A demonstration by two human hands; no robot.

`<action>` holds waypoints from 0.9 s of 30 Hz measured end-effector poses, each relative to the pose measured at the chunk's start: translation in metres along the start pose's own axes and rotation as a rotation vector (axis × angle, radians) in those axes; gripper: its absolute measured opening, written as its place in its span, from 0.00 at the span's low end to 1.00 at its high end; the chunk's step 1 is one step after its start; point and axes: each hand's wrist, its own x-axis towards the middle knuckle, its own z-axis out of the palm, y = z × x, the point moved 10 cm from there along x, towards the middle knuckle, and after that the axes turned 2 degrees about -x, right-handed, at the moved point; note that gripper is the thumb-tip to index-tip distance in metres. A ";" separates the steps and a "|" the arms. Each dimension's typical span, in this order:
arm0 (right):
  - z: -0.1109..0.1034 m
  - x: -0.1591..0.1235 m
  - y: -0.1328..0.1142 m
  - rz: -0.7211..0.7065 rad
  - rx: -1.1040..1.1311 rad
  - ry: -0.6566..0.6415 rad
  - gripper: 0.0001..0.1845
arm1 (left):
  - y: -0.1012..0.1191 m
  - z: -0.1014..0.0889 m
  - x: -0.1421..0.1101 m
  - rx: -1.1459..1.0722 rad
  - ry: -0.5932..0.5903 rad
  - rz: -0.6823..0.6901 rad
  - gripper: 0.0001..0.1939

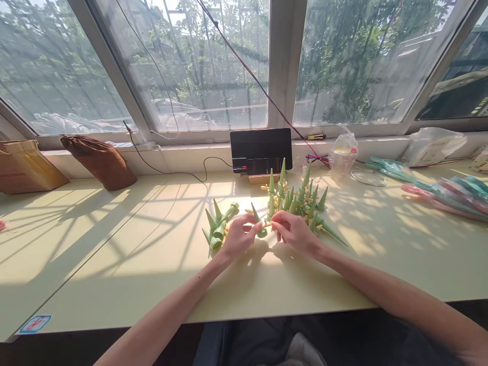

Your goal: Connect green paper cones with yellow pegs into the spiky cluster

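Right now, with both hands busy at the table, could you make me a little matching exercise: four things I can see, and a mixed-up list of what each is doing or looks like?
Things:
1. Left hand
2. Soft pouch
3. Screen
4. Right hand

Descriptions:
A. Black, propped up
B. Pinching a small yellow peg
C. Brown, gathered at the top
D. Holding a green cone

Right pairs: 1-D, 2-C, 3-A, 4-B
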 end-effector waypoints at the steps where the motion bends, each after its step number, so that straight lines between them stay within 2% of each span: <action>1: 0.000 0.000 0.000 -0.005 0.002 0.002 0.10 | 0.000 0.000 0.000 -0.015 0.001 -0.005 0.13; 19: -0.002 0.000 -0.002 -0.024 0.003 0.001 0.09 | 0.008 0.001 -0.001 -0.087 -0.015 0.059 0.15; 27: -0.002 0.000 -0.001 -0.013 0.068 0.005 0.11 | 0.006 0.006 -0.002 -0.151 -0.060 -0.007 0.16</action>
